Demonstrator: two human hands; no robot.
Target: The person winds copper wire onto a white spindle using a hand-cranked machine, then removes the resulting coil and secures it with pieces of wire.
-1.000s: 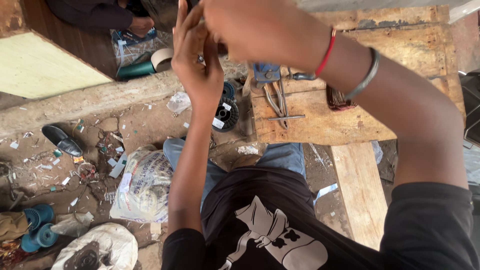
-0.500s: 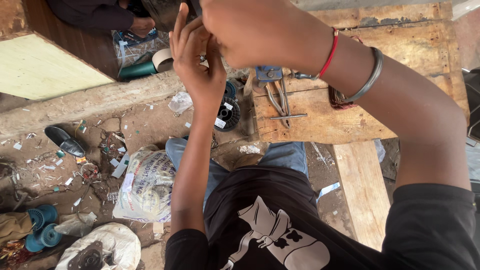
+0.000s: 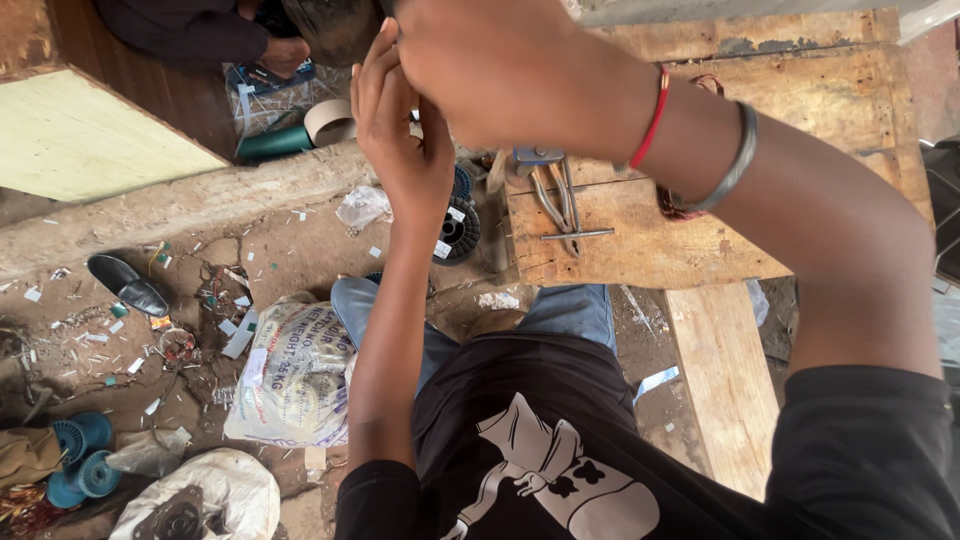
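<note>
A dark, rounded object sits at the top edge of the view, raised well above the littered ground and mostly cut off by the frame. Its surface looks dull and dark brown. What kind of object it is cannot be told.

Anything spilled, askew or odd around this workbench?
Yes: scraps of paper and wire litter the dirt floor, a single black shoe lies there alone, and pliers lie loose on the wooden bench.

A dark rounded object is cut off by the top edge. The right hand hides whatever its grip encloses; another person's sleeve is also cropped.
</note>
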